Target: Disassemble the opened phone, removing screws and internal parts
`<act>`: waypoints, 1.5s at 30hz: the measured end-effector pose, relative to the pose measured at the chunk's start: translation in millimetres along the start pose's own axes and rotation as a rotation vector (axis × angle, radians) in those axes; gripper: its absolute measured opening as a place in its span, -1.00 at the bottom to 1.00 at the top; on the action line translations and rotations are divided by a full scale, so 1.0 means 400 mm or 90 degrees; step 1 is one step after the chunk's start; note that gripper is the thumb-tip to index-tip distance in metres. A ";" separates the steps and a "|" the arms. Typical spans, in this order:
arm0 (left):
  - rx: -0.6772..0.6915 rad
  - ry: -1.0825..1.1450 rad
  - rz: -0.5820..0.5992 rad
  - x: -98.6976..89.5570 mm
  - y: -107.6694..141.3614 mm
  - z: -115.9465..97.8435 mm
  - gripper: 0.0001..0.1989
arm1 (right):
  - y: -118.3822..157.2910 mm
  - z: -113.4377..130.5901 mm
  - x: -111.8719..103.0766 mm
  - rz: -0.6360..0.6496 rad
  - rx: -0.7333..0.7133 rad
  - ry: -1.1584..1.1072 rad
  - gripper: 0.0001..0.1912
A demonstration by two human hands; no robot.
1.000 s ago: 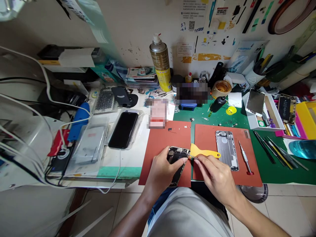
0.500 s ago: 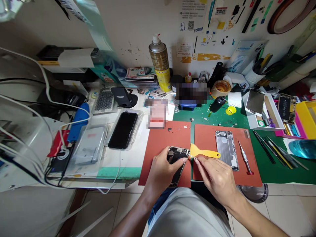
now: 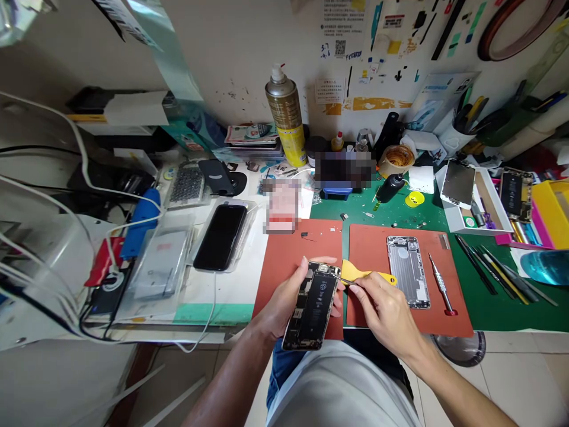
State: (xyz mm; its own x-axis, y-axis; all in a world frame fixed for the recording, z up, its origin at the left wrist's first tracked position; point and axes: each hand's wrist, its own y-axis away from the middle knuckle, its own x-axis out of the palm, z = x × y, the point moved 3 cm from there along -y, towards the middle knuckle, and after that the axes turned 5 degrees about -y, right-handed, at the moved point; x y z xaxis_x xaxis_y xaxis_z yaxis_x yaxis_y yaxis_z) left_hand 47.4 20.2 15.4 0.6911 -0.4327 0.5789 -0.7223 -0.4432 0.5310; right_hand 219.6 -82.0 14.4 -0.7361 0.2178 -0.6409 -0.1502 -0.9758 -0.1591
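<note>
My left hand (image 3: 284,299) holds an opened phone (image 3: 313,308) from beneath and along its left side, its black battery and inner parts facing up. Fingertips show beyond the phone's right edge. My right hand (image 3: 384,305) pinches thin metal tweezers (image 3: 344,279), whose tip meets the top end of the phone. Just behind these, a yellow scraper (image 3: 358,273) lies across the gap between two red-brown mats. On the right mat (image 3: 368,314) rest a silver phone housing (image 3: 408,270) and a screwdriver (image 3: 440,281).
A black phone (image 3: 221,236) with a white cable lies left of the mats. A spray can (image 3: 288,118) stands at the back. Pens and thin tools (image 3: 502,270) lie at the right, near a white box (image 3: 493,207) and a blue bottle (image 3: 546,267).
The phone has turned to show its inside more fully and sits slightly lower. My left thumb has lifted off its face to the left edge, and fingers now show at its right side.
</note>
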 end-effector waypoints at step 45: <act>-0.043 0.093 -0.042 0.029 0.034 0.037 -0.44 | 0.020 0.025 -0.007 0.127 0.166 -0.204 -0.69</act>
State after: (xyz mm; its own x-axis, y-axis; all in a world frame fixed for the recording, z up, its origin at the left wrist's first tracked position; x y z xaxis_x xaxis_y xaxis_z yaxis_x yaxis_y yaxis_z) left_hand 46.0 -2.6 20.1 0.7296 -0.2828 0.6227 -0.6787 -0.4112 0.6085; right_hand 213.9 -90.7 22.6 -0.9284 0.0482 -0.3684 -0.1161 -0.9795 0.1644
